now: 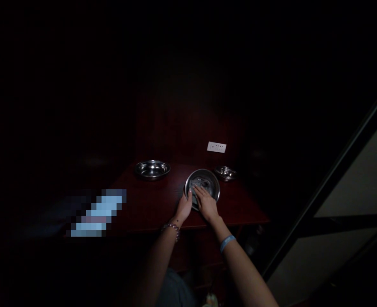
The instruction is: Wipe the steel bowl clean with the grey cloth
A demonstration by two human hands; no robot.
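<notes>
A round steel plate (213, 180) stands tilted on a dark red table (150, 204), with a grey cloth (198, 184) inside it. My left hand (184, 207) grips the plate's left rim, thumb over the edge. With its fingers laid flat, my right hand (206, 204) presses on the cloth in the plate. A bead bracelet is on my left wrist and a blue band on my right wrist.
A second steel plate (152, 169) lies at the table's back left, a smaller steel dish (226, 172) at the back right. A white wall socket (216, 147) is behind. A blurred pale patch (95, 213) lies left. The room is very dark.
</notes>
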